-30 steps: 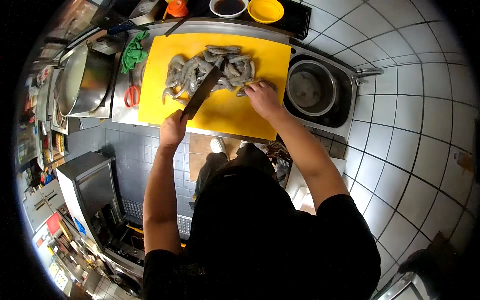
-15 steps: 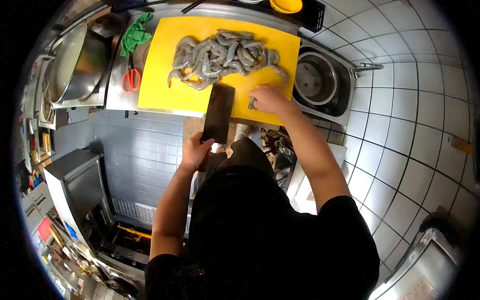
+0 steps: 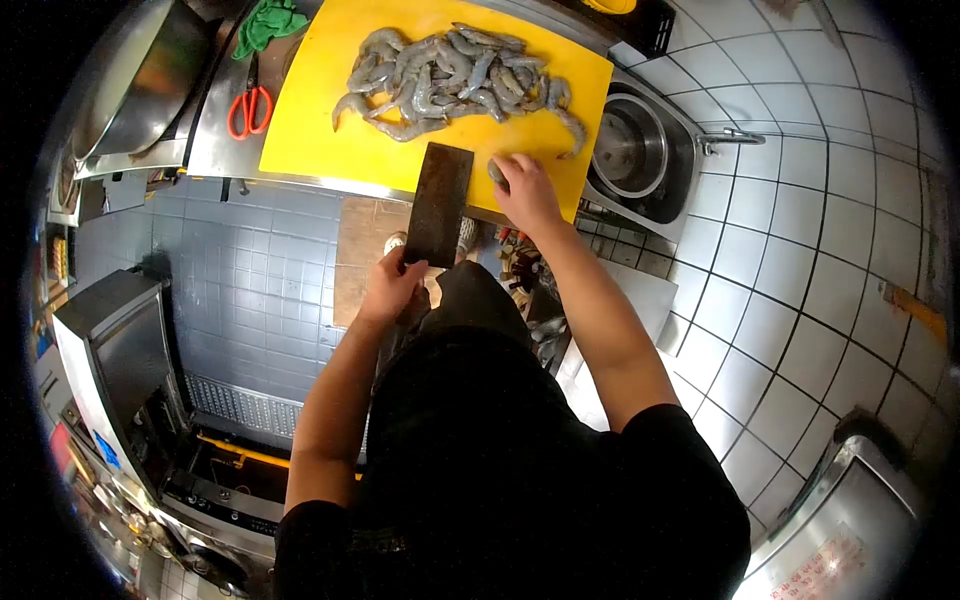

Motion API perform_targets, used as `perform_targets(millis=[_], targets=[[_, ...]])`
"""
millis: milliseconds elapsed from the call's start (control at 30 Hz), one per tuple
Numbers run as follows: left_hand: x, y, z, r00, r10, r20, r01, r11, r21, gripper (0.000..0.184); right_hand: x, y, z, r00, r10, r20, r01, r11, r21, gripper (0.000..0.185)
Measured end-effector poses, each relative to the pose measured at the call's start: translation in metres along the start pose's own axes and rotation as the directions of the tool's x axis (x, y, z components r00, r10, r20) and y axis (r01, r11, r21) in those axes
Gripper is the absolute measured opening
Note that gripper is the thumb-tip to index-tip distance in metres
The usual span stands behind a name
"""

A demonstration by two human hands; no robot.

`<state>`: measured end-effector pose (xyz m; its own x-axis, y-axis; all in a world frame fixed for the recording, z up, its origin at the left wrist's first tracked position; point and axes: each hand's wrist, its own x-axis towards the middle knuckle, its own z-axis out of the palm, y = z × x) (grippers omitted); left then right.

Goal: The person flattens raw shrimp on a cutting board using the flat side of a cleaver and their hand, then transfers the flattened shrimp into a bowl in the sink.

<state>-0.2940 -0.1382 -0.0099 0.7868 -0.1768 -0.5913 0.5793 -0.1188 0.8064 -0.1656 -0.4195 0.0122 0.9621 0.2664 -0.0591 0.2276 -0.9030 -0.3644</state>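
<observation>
My left hand (image 3: 392, 284) grips a wide dark cleaver (image 3: 440, 205). Its blade points away from me, the far end over the near edge of the yellow cutting board (image 3: 320, 145). To the right of the blade, my right hand (image 3: 527, 195) is closed on a single grey shrimp (image 3: 497, 173) at the board's near side. Part of that shrimp is hidden by the fingers. A pile of raw shrimp (image 3: 450, 80) lies across the far half of the board, with one shrimp (image 3: 572, 130) at its right end.
Right of the board, a steel pot (image 3: 655, 150) sits in a sink (image 3: 690, 190) under a tap (image 3: 735, 137). On the left are orange-handled scissors (image 3: 250, 112), a green cloth (image 3: 268, 25) and a large metal pot (image 3: 150, 80). White tiles (image 3: 790, 230) cover the right side.
My right hand still holds the shrimp, now tilted up at the fingertips and nearer the cleaver. The cleaver stays in my left hand. The whole view has shifted slightly.
</observation>
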Motion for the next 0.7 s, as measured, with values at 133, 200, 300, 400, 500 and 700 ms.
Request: perform_targets(millis=[133,200,300,400,500,700], targets=[[-0.011,0.0,-0.001,0.999,0.001,-0.035,0.0,0.999,0.049,0.027,-0.013,-0.008,-0.004,0.999,0.017,0.032,-0.015,0.999,-0.035,0.05],[-0.009,0.004,0.002,0.998,-0.045,-0.042,0.047,0.997,0.054,0.025,-0.019,-0.01,0.005,0.995,-0.091,-0.046,0.081,0.98,-0.181,0.057],[-0.01,0.022,0.012,0.994,-0.084,-0.067,0.092,0.987,0.131,0.024,-0.027,-0.014,0.007,0.99,-0.14,0.006,0.137,0.958,-0.253,0.072],[-0.002,0.024,0.024,0.996,-0.042,-0.078,0.048,0.996,0.075,0.027,-0.027,-0.014,0.014,0.99,-0.133,0.039,0.138,0.97,-0.201,0.078],[0.0,0.025,0.031,0.994,-0.071,-0.08,0.076,0.995,0.061,0.03,-0.025,-0.017,0.013,0.991,-0.074,0.109,0.093,0.979,-0.181,0.082],[-0.005,0.042,0.035,0.99,-0.111,-0.086,0.12,0.987,0.107,0.032,-0.025,-0.018,0.014,0.985,-0.041,0.165,0.075,0.976,-0.206,0.084]])
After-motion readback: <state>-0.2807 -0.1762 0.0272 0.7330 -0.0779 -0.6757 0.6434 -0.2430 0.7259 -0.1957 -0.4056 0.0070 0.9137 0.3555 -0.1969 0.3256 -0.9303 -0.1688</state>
